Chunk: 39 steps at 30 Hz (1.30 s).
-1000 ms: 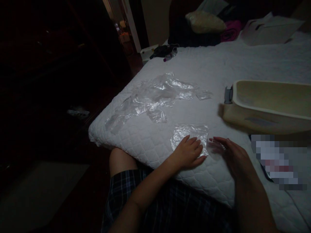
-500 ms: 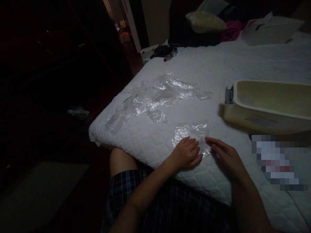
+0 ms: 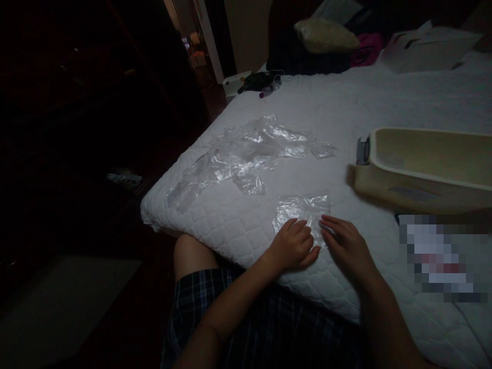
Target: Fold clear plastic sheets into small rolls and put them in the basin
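A clear plastic bag (image 3: 302, 206) lies flat on the white quilted mattress near its front edge. My left hand (image 3: 294, 246) rests palm down on the bag's lower part, with its fingers slightly bent and apart. At the bag's right side, my right hand (image 3: 348, 248) has its fingers stretched out and its thumb apart, the tips touching or just above the plastic. Beyond the hands, a loose heap of more clear plastic bags (image 3: 249, 148) spreads over the mattress. One small bag (image 3: 323, 150) lies at the right end of that heap.
A cream plastic bin (image 3: 430, 174) with a grey latch stands to the right on the mattress (image 3: 330, 102). A blurred-out item (image 3: 438, 256) lies in front of it. A bottle (image 3: 269, 89), a stuffed bag (image 3: 326, 36) and a white box (image 3: 434, 46) are at the back.
My right hand has shifted a little to the left over the bag, closer to my left hand. My left hand has barely moved.
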Available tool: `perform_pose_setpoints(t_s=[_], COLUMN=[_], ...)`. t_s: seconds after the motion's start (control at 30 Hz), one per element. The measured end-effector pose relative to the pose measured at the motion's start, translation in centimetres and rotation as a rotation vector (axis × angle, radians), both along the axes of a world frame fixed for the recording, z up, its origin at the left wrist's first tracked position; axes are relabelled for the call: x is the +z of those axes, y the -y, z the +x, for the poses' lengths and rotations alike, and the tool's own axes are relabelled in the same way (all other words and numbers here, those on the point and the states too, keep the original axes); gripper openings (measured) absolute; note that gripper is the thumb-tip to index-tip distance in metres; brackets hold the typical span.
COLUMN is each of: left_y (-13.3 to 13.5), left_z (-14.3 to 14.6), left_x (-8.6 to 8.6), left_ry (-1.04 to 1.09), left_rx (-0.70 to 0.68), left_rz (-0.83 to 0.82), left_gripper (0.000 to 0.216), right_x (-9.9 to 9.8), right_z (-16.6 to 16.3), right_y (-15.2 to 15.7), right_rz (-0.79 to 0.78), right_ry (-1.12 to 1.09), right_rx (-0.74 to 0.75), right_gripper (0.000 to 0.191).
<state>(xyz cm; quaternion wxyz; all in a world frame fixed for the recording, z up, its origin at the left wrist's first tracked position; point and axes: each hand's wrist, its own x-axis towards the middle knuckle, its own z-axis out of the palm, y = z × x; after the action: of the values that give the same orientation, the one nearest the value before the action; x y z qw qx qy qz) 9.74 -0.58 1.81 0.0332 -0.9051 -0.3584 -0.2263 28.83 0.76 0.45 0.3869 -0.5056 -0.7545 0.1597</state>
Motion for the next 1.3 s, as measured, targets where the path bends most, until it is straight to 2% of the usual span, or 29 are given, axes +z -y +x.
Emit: perform_pose_setpoints(t_s=[0.2,0.3,0.43,0.6,0.73,0.8,0.9,1.03,1.17,1.3], left_y=[-0.1,-0.1,-0.2,-0.7,-1.7,-2.4,-3.7,-5.6,-7.0,-7.3], left_z=[0.0,0.0,-0.3,-1.1,-2.3,-3.1,-4.2,-5.0,-5.2,-5.4], left_x=[0.2,0.1,-0.1,0.7,1.3,1.5,1.7,1.6,0.6,-0.4], left_ry=[0.03,0.032,0.069,0.238,0.393,0.499,0.673,0.828,0.866,0.803], left_rx=[0.034,0.108,0.198,0.183,0.35,0.443,0.542,0.599,0.637,0.642], left_rz=[0.04,0.053,-0.009,-0.016,-0.024,-0.091,-0.273,-0.432,-0.501,-0.574], left_gripper=[0.034,0.038,0.034,0.027,0.02,0.019,0.018,0.021,0.018,0.017], right_x=[-0.7,-0.9,-0.9,-0.4,0.5,1.1,1.8,2.0,1.7,1.7], right_z=[0.4,0.5,0.5,0.4,0.1,0.1,0.7,2.0,2.1,1.3], right_y=[-0.1,-0.1,-0.1,0.0,0.2,0.2,-0.4,-2.6,-5.1,-6.2], right_rz=[0.019,0.004,-0.045,-0.112,-0.167,-0.218,-0.277,-0.363,-0.499,-0.587], right_ry=[0.034,0.039,0.023,-0.012,-0.099,-0.185,-0.322,-0.364,-0.468,-0.514], right_rx=[-0.018,-0.011,-0.002,-0.021,-0.065,-0.108,-0.225,-0.32,-0.283,-0.297], right_gripper=[0.032,0.033,0.032,0.031,0.03,0.029,0.031,0.04,0.047,0.05])
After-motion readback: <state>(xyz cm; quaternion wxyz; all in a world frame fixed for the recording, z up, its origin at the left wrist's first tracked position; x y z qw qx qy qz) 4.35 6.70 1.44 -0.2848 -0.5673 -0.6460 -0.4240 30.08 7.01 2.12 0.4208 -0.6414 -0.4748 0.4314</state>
